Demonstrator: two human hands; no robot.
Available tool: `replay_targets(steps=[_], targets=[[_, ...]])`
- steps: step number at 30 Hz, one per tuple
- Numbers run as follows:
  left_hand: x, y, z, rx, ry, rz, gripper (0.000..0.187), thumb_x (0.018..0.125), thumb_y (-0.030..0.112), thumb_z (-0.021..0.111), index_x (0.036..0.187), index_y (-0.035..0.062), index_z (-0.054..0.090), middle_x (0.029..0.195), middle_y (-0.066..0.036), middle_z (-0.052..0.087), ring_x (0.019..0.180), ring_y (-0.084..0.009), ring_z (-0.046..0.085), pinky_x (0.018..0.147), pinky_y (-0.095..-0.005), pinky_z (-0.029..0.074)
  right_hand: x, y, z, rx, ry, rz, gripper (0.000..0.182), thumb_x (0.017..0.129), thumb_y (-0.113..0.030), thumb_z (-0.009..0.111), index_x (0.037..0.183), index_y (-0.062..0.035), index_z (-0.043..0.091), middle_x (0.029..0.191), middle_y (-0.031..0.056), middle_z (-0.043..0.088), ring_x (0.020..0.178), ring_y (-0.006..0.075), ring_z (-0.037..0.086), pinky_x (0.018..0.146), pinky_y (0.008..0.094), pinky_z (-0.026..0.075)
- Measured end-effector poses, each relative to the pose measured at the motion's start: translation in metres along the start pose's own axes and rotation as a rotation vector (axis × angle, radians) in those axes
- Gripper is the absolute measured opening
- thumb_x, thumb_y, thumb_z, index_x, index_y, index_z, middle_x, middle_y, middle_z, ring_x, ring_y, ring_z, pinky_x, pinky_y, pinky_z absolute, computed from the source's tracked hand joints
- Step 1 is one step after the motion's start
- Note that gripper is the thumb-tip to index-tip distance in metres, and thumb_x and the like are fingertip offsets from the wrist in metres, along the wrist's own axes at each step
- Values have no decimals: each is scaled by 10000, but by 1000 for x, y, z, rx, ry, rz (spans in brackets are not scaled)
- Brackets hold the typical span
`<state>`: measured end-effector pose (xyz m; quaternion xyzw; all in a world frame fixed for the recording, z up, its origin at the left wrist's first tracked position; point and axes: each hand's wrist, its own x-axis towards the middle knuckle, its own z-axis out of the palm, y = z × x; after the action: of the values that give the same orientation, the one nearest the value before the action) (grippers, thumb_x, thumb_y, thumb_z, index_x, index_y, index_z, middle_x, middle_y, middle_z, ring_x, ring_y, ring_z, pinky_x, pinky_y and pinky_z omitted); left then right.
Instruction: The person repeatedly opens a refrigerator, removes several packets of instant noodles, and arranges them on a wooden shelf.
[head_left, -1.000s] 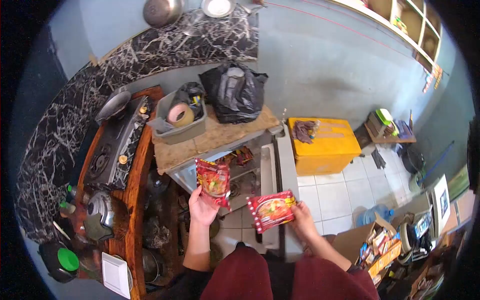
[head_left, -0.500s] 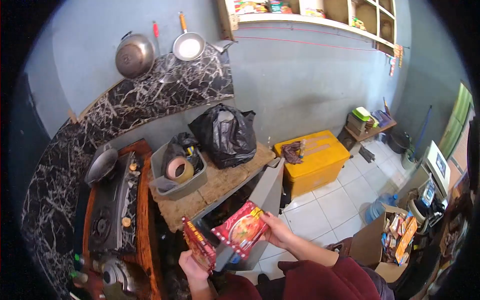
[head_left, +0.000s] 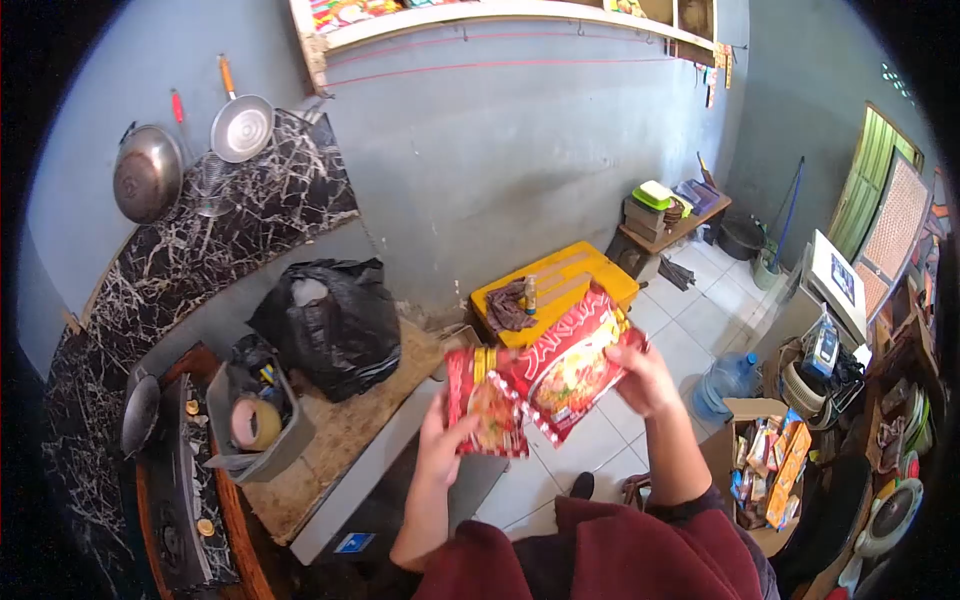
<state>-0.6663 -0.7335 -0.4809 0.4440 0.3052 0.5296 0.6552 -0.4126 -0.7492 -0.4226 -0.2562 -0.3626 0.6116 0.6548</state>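
Observation:
Two red noodle packets are held up in front of my body. My left hand grips the smaller-looking packet by its left side, thumb across the front. My right hand pinches the right edge of the other packet, whose front shows a bowl of noodles. The packets overlap where they meet, the right one's lower left corner lying against the left one. Behind them are the yellow box and the tiled floor.
A black plastic bag and a grey bin with a tape roll stand on the worn counter. The stove is far left. At right are a cardboard box of packets and a water jug. A shelf hangs above.
The view has turned right. Both hands have risen with their packets and brought them together, and the packets now face me more fully.

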Motion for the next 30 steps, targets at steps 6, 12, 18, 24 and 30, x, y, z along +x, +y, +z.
replay_targets(steps=[6, 12, 18, 24, 30], targets=[[132, -20, 95, 35, -78, 140, 549, 737, 6, 597, 1220, -10, 336, 1152, -87, 474, 1025, -153, 483, 894, -282, 372, 77, -66, -63, -420, -143, -124, 311, 690, -46, 673, 970, 31, 560, 874, 31, 607, 787, 89, 552, 733, 242, 448], [247, -51, 162, -125, -171, 82, 564, 772, 104, 609, 1242, -20, 322, 1184, -117, 461, 1066, -174, 477, 897, -294, 396, 155, -114, -128, -436, -122, -202, 293, 725, -71, 664, 979, 33, 561, 847, 29, 607, 746, 78, 554, 676, 232, 459], [336, -31, 190, -262, -415, 151, 726, 741, 287, 643, 1281, -16, 263, 1221, -122, 425, 1101, -198, 454, 929, -318, 372, 256, -128, -162, -481, -100, -272, 242, 753, -56, 641, 964, 30, 560, 805, 22, 605, 721, 58, 539, 648, 220, 453], [438, 21, 199, 267, -398, 526, 808, 630, 147, 694, 1273, -64, 252, 1230, -152, 402, 1118, -194, 423, 952, -303, 321, 367, -169, -162, -803, -200, -617, 391, 639, -95, 729, 976, 2, 556, 838, 59, 598, 773, 131, 563, 699, 265, 458], [535, 150, 234, 621, -597, 873, 722, 588, 152, 711, 1200, -59, 392, 1159, -117, 482, 1046, -165, 481, 925, -293, 356, 470, -269, -111, -1231, -469, -1061, 681, 502, -170, 796, 1084, -8, 481, 992, 146, 558, 908, 223, 557, 804, 307, 432]])
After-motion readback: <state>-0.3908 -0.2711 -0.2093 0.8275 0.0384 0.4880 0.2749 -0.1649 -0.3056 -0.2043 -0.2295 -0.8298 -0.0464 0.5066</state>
